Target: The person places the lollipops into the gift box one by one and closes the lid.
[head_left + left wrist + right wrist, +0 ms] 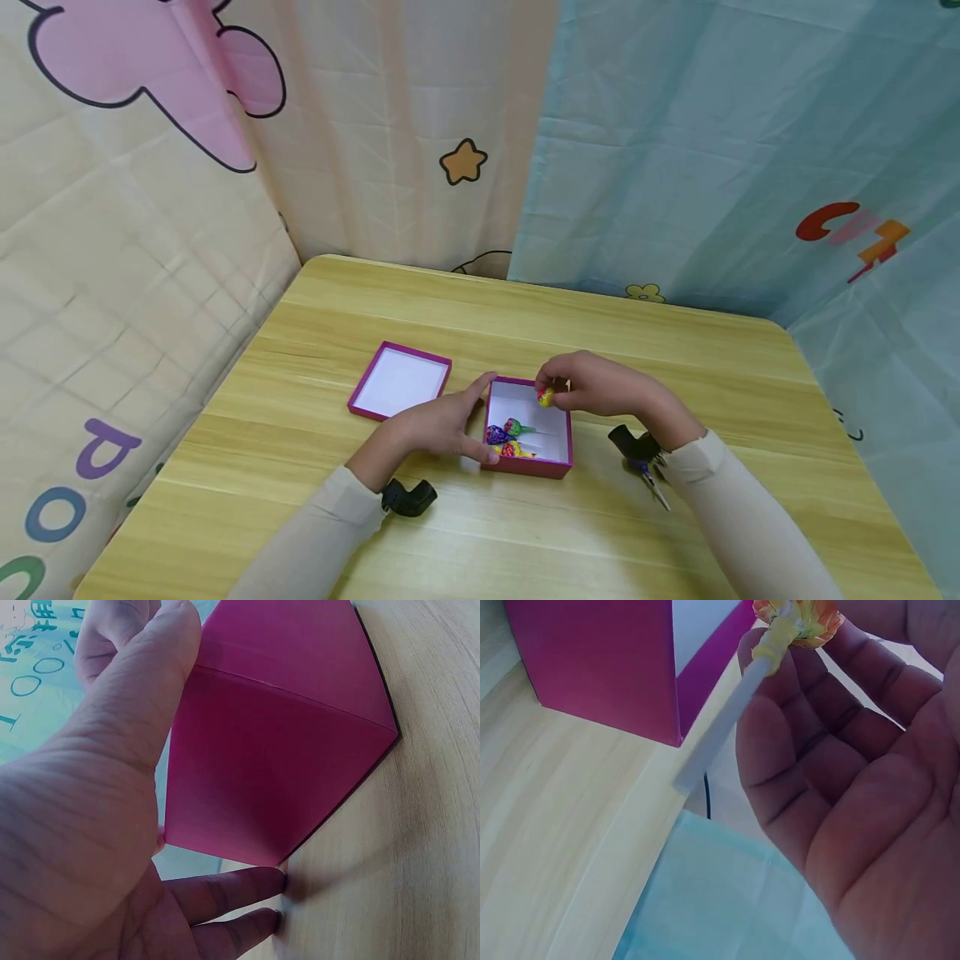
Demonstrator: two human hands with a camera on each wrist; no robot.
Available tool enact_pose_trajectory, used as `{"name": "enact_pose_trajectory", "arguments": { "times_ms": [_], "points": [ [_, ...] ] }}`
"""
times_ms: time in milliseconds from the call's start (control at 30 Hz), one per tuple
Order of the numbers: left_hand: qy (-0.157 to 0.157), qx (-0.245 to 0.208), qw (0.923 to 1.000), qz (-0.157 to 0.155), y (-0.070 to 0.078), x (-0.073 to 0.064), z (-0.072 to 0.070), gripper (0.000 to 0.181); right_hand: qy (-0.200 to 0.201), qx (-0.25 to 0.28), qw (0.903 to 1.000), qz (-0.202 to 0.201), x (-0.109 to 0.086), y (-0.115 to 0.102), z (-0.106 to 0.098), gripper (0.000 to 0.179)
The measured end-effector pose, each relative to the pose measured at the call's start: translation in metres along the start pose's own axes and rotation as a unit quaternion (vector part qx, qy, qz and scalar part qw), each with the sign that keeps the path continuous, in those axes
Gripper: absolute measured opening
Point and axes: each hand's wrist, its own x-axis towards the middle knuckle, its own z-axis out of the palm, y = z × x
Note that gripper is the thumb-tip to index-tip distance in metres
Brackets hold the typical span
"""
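An open magenta box (528,469) with a white inside holds several wrapped lollipops, among them a green one (513,427), a purple one (497,435) and a yellow-and-red one (512,449). My left hand (442,425) spans the box's left side, its thumb at the front corner and its straight fingers toward the back corner. With its fingertips, my right hand (600,383) pinches a yellow-and-red lollipop (545,397) over the box's back right part. Its white stick (724,724) points away from the fingers in the right wrist view.
The shallow lid (401,381), white inside with a magenta rim, lies left of the box. A thin pale stick with a purple end (645,472) shows beside the right wrist's black camera (632,443). Printed curtains (420,100) hang behind the wooden table (247,433).
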Motion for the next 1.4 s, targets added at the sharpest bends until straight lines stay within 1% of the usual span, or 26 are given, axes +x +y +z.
{"name": "enact_pose_trajectory", "arguments": {
  "times_ms": [367, 700, 933, 1100, 1233, 1400],
  "points": [
    [-0.001, -0.002, 1.0, 0.005, -0.001, 0.0, 0.0, 0.125, -0.007, -0.024, 0.9997, -0.007, 0.015, -0.005, 0.01, 0.009],
    [-0.001, -0.001, 0.9999, 0.012, -0.002, 0.0, 0.0, 0.123, -0.014, -0.05, 0.9984, -0.022, 0.025, -0.01, 0.019, 0.014],
    [-0.005, -0.007, 0.9999, 0.01, -0.001, -0.002, -0.001, 0.123, -0.018, -0.053, 0.9983, -0.018, 0.032, -0.013, 0.026, 0.015],
    [-0.007, -0.009, 0.9999, 0.01, 0.0, -0.002, -0.001, 0.122, -0.018, -0.059, 0.9978, -0.023, 0.036, -0.012, 0.032, 0.015],
    [-0.007, -0.012, 0.9998, 0.013, -0.001, -0.002, -0.001, 0.12, -0.015, -0.066, 0.9975, -0.019, 0.039, -0.01, 0.037, 0.016],
    [-0.007, -0.011, 0.9998, 0.014, -0.001, -0.002, -0.001, 0.12, -0.008, -0.074, 0.9966, -0.035, 0.04, -0.009, 0.042, 0.015]
  ]
}}
